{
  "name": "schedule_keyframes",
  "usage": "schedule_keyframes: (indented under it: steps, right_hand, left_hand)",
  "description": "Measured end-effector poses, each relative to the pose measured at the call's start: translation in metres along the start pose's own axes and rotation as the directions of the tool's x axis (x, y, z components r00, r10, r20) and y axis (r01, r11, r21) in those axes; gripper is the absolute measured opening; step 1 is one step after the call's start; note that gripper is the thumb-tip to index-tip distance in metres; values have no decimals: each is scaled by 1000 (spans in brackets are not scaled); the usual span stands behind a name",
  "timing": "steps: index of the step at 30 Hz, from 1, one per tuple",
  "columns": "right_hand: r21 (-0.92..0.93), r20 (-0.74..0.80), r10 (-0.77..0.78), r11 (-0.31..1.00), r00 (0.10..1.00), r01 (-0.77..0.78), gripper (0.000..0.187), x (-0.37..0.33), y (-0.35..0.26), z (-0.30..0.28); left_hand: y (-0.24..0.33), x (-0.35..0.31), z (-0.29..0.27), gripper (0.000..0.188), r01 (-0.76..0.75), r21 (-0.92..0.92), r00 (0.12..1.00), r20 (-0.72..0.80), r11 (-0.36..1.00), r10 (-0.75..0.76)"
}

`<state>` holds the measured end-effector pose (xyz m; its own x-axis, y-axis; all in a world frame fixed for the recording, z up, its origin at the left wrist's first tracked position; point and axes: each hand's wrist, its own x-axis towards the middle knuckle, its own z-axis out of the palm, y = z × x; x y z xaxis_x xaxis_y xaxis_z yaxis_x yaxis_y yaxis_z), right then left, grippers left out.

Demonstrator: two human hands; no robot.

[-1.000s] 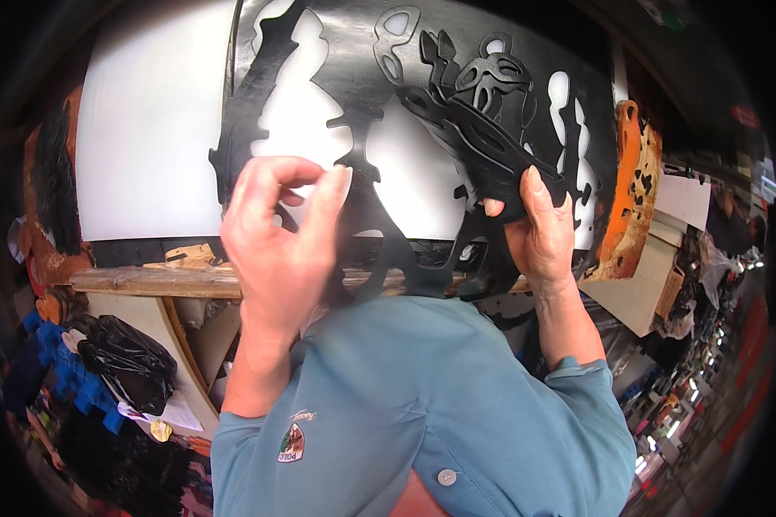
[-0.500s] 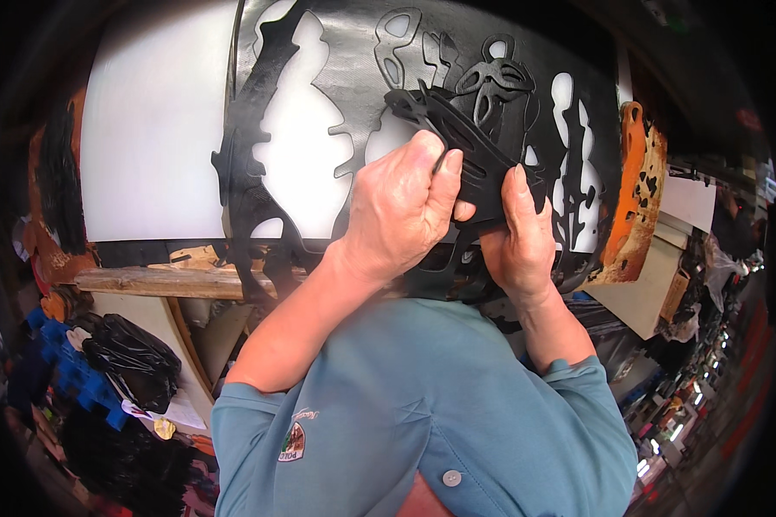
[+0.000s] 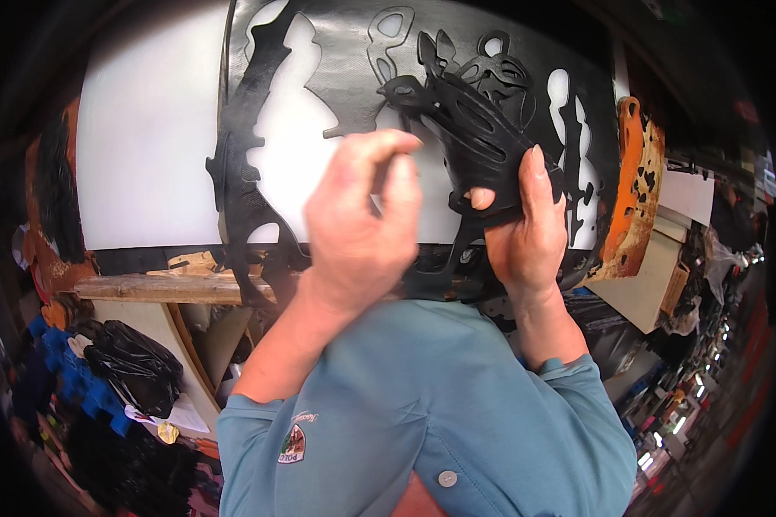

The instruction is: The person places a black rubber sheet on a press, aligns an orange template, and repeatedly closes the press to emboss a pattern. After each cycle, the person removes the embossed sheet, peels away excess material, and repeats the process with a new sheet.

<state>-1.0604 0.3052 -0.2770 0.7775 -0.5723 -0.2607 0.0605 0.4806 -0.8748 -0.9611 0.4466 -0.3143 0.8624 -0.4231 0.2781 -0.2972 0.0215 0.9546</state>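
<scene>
My right hand (image 3: pixel 528 224) grips a stack of black die-cut pieces (image 3: pixel 478 129) with oval slots and curved edges, the thumb laid over its right side and a fingertip showing at its lower edge. To the left of the stack, my left hand (image 3: pixel 362 220) is off it, with a gap between thumb and forefinger and nothing visible in them. That hand is smeared by motion. Beneath both hands lies a textured black sheet (image 3: pixel 345 65) with large shaped cut-outs. Part of a cut shape (image 3: pixel 391 30) lies at the sheet's far side.
A white board (image 3: pixel 151 138) shows at left and through the sheet's holes. A wooden beam (image 3: pixel 164 289) runs along the near edge. Orange cut material (image 3: pixel 627 189) stands at right. A black plastic bag (image 3: pixel 138 366) lies at lower left, over a blue crate (image 3: pixel 73 379).
My left hand has let go of the black pieces and moved left and down, its fingers parting. The stack stays in my right hand, now turned to show more of its slotted face.
</scene>
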Motion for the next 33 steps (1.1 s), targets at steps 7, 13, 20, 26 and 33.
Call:
schedule_keyframes:
  steps: [7, 13, 20, 26, 33]
  right_hand:
    - [-280, 214, -100, 947, 972, 159, 31, -3, 8, -1]
    - [-318, 116, -62, 943, 991, 96, 37, -8, 12, 5]
    - [84, -267, -103, 988, 958, 130, 24, 37, -36, -38]
    - [211, -199, -218, 943, 955, 259, 26, 76, -137, -160]
    - [192, -285, -468, 827, 837, 528, 11, 141, -254, -276]
  left_hand:
    - [12, 12, 10, 36, 61, 17, 984, 165, 998, -63]
    - [0, 15, -10, 9, 62, -83, 956, 290, 995, -35]
    - [-29, 19, -57, 23, 480, -197, 872, -2, 855, -490]
    - [-57, 16, -96, 24, 444, -310, 869, -77, 841, -488]
    - [-60, 15, -99, 21, 390, -500, 822, -190, 773, -537]
